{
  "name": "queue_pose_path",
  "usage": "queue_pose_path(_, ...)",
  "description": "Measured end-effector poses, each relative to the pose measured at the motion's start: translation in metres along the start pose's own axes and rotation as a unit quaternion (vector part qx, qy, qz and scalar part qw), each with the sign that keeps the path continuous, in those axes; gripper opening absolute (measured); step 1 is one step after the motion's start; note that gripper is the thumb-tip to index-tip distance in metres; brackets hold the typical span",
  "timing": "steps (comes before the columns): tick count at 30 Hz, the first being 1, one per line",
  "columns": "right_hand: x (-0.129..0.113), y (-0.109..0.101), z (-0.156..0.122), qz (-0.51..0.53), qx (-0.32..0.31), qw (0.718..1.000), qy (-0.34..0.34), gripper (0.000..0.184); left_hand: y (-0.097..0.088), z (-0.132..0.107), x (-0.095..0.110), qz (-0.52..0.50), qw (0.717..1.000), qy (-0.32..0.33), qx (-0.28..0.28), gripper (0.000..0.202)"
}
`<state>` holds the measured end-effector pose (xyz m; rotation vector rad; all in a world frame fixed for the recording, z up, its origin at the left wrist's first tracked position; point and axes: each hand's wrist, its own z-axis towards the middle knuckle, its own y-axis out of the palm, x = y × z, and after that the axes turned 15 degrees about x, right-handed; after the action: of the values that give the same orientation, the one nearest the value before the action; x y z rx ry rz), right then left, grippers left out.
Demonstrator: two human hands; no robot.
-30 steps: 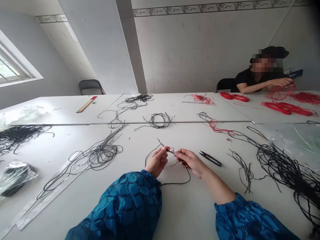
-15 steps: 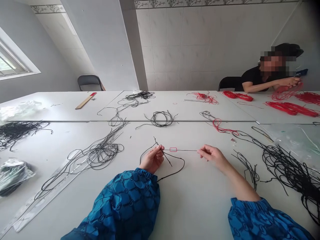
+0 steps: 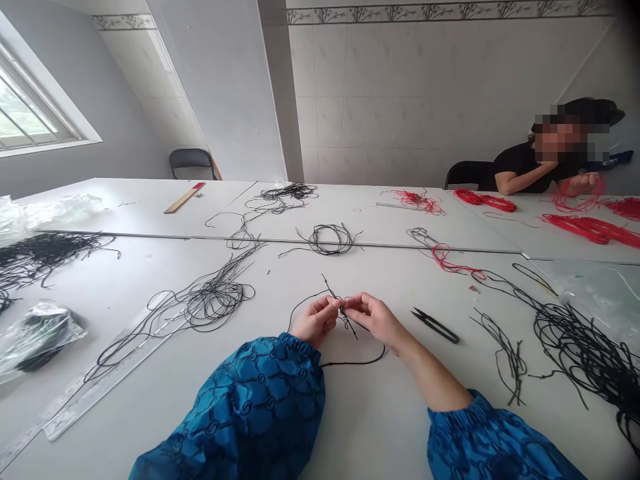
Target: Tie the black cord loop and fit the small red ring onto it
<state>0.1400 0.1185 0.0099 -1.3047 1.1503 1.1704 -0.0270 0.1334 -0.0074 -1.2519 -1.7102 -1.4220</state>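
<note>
My left hand (image 3: 316, 321) pinches a thin black cord (image 3: 357, 363) over the middle of the near table. Right beside it, my right hand (image 3: 376, 321) is also closed at the same spot, its fingertips almost touching the left ones. Both seem to hold the cord where several strands cross; the crossing itself is mostly covered by fingers. From there the cord hangs in a loop below the hands, with short ends sticking out above and below. A pair of black thread snips (image 3: 435, 325) lies to the right of my right hand.
Black cord bundles lie at the left (image 3: 215, 303) and right (image 3: 585, 347), with a coil (image 3: 330, 240) ahead. A clear ruler (image 3: 110, 380) lies under the left bundle. Red cords (image 3: 595, 228) sit far right, before a seated person (image 3: 520, 177). A bagged bundle (image 3: 43, 337) lies left.
My right hand has come left from the far end of a stretched cord to meet my left hand. The snips, out of sight before, now show. The view has shifted slightly.
</note>
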Motion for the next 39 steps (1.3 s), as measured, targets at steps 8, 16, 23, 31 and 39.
queue_pose_path(8,0.012,-0.008,0.006,0.14,0.003,0.987,0.073,0.028,0.0,0.001,-0.001,0.001,1.0,-0.004,-0.016,0.03)
queue_pose_path(16,0.006,-0.01,0.005,0.211,0.005,0.974,0.082,0.013,-0.003,0.003,-0.003,-0.002,1.0,-0.002,-0.03,0.027)
queue_pose_path(23,0.01,-0.013,0.006,0.105,0.036,0.991,0.076,0.007,-0.004,0.003,-0.002,0.001,0.999,-0.002,-0.04,0.027)
queue_pose_path(31,0.001,-0.026,0.001,-0.022,-0.007,1.0,0.001,0.023,-0.005,0.005,-0.003,-0.026,0.999,0.007,-0.018,0.027)
queue_pose_path(39,0.004,-0.05,0.009,-0.086,0.156,0.984,0.005,0.026,0.004,-0.001,-0.002,0.017,0.999,0.032,0.04,0.031)
